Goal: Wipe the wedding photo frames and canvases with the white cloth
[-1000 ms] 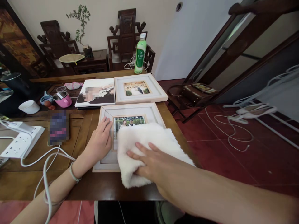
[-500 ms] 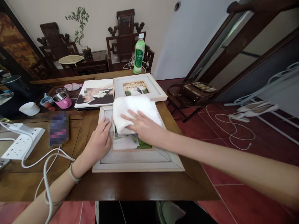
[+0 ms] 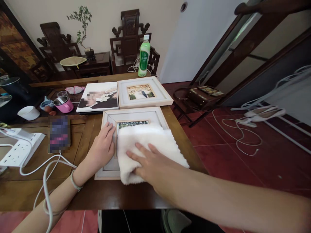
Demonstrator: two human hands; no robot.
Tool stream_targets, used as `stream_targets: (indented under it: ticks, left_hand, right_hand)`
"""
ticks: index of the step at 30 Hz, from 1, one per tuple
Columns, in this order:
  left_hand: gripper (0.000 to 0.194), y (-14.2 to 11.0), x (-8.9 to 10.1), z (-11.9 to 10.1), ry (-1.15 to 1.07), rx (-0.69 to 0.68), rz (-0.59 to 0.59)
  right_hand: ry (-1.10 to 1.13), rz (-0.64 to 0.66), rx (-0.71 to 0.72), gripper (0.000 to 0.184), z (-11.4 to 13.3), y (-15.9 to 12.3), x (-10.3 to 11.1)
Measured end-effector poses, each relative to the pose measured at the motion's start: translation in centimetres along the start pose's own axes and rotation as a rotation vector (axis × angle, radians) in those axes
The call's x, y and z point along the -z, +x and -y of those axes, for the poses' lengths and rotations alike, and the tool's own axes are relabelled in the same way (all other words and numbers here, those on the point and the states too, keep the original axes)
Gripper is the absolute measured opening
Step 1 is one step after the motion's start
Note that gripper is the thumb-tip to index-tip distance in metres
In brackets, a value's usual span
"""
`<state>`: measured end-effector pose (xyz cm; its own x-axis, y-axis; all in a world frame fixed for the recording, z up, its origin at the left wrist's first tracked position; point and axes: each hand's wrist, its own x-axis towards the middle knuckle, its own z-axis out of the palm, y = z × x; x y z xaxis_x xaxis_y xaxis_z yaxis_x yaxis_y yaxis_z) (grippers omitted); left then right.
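A light wooden picture frame [image 3: 111, 168] with a wide pale border lies flat near the table's front edge. My left hand [image 3: 103, 139] rests on its left border, fingers extended and lying flat. A folded white fluffy cloth [image 3: 153, 134] covers the right and lower part of the frame and hangs slightly past its front edge. My right hand [image 3: 150, 161] presses on the cloth with fingers spread, its thumb by the folded left edge. Much of the photo inside the frame is hidden; a strip of trees shows above the cloth.
Behind lie another framed picture [image 3: 123, 97] and a photo panel [image 3: 107, 87], with a green bottle [image 3: 144, 56] beyond. To the left are a pink mug [image 3: 64, 105], a white cup [image 3: 28, 113], a blurred-out phone-like object [image 3: 59, 134], a power strip [image 3: 24, 149] and white cables [image 3: 47, 187].
My right hand has drawn the white cloth toward me and down over the frame, uncovering the photo's top edge. My left hand stays on the left border.
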<state>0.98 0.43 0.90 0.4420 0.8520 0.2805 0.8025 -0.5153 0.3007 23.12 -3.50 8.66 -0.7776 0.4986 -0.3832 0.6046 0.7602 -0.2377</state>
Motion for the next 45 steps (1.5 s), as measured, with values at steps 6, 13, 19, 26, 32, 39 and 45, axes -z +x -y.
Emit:
stream_targets:
  ticks: [6, 13, 19, 26, 32, 39, 45]
  left_hand:
    - [0.051, 0.0, 0.0, 0.0, -0.002, 0.001, -0.008]
    - [0.049, 0.1, 0.0, 0.0, -0.008, 0.006, 0.006]
    - [0.050, 0.1, -0.1, 0.1, -0.010, -0.015, -0.027]
    - [0.049, 0.0, 0.0, 0.0, -0.011, -0.017, -0.016]
    - [0.049, 0.0, 0.0, 0.0, -0.013, 0.002, -0.017]
    - [0.051, 0.0, 0.0, 0.1, -0.034, -0.004, -0.010]
    - [0.049, 0.1, 0.2, -0.2, -0.040, 0.016, 0.001]
  right_hand:
    - [0.070, 0.022, 0.111, 0.054, 1.2, -1.0, 0.3]
    - [-0.003, -0.196, -0.023, 0.050, -1.5, 1.0, -1.2]
    - [-0.156, -0.362, -0.116, 0.055, -5.2, 3.9, -0.3]
    - [-0.159, -0.313, -0.101, 0.040, -4.2, 3.9, -0.8]
    - [-0.018, -0.134, -0.009, 0.039, -0.5, 0.9, -1.5]
    - [0.023, -0.186, 0.028, 0.054, -1.7, -0.3, -1.6]
    - [-0.080, -0.329, -0.122, 0.068, -5.6, 2.0, 0.0]
